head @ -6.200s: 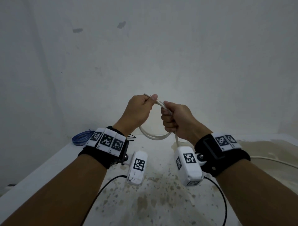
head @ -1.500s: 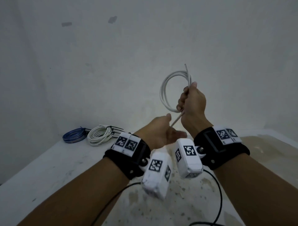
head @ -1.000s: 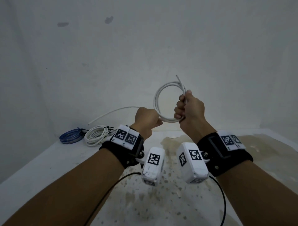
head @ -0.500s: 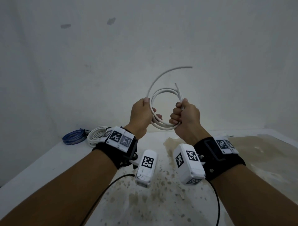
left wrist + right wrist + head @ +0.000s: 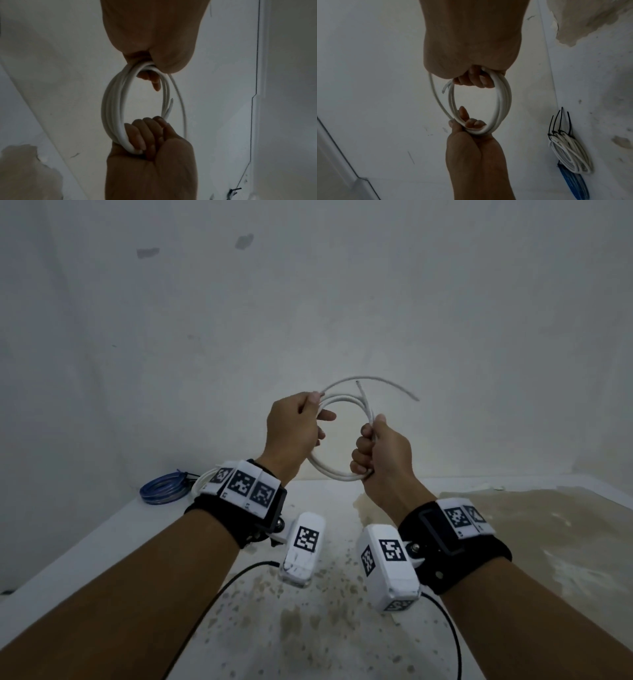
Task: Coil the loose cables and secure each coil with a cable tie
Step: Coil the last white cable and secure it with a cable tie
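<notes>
A white cable coil (image 5: 337, 470) of several loops hangs in the air between both hands, above the table. My right hand (image 5: 378, 455) grips the coil's right side in a fist. My left hand (image 5: 296, 426) pinches the loops on the left side, one finger poking through the ring. One loose cable end (image 5: 412, 396) arcs over the top to the right; a short end (image 5: 359, 386) sticks up inside. The wrist views show the same coil (image 5: 116, 112) (image 5: 503, 102) held at both ends of the ring.
A blue cable coil (image 5: 162, 491) lies at the table's back left, beside a white coil (image 5: 570, 152) bound with black cable ties (image 5: 559, 121). The white table (image 5: 102, 542) has a brown stained patch (image 5: 548, 525) on the right. A wall stands close behind.
The last free length of cable has been wrapped round onto the coil; its end now arcs low over the top. Both hands have lowered slightly and keep hold of the coil.
</notes>
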The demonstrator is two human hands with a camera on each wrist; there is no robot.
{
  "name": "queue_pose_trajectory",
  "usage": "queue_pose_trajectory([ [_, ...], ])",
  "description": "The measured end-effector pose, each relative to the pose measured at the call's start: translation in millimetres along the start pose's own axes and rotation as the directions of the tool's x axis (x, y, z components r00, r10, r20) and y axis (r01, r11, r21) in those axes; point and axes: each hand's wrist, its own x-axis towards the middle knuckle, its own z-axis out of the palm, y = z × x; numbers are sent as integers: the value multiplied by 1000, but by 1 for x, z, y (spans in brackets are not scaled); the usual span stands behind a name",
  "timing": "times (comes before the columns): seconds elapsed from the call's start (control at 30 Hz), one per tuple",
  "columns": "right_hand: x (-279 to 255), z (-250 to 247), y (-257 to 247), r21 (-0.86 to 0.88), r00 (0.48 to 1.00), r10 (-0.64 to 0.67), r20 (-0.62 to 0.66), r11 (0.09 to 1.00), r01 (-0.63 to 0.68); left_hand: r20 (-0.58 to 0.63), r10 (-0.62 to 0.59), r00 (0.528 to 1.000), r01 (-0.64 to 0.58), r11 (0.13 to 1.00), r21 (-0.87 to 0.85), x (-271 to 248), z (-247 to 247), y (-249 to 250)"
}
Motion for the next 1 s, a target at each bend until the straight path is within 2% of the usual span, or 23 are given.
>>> queue_pose_trajectory([
  [0.1, -2, -2, 0, -19, 1000, -1, 30, 1000, 2, 108, 44, 993, -42, 999, -23, 3, -8, -3],
  [0.2, -3, -4, -1, -84, 998, -8, 54, 996, 12, 225, 8, 974, -6, 1000, -13, 6, -13, 2],
  [0.33, -4, -2, -5, -150, 994, -16, 107, 988, 32, 254, -99, 962, 110, 993, -32, 13, -16, 11],
  [0.43, -2, -1, -10, -219, 993, -40, 108, 974, 63, 292, -101, 951, 104, 995, 4, 14, -17, 16],
  [0.57, -1, 1, -10, -262, 994, -45, 100, 963, 69, 294, -132, 947, 114, 990, 78, 17, -15, 18],
  [0.87, -2, -4, -5, -249, 992, -24, 122, 967, 54, 213, -234, 949, 225, 972, 65, 16, -13, 10],
  [1.0, -1, -3, -4, -290, 996, -36, 81, 955, 58, 239, -180, 954, 160, 982, 99, 13, -14, 11],
])
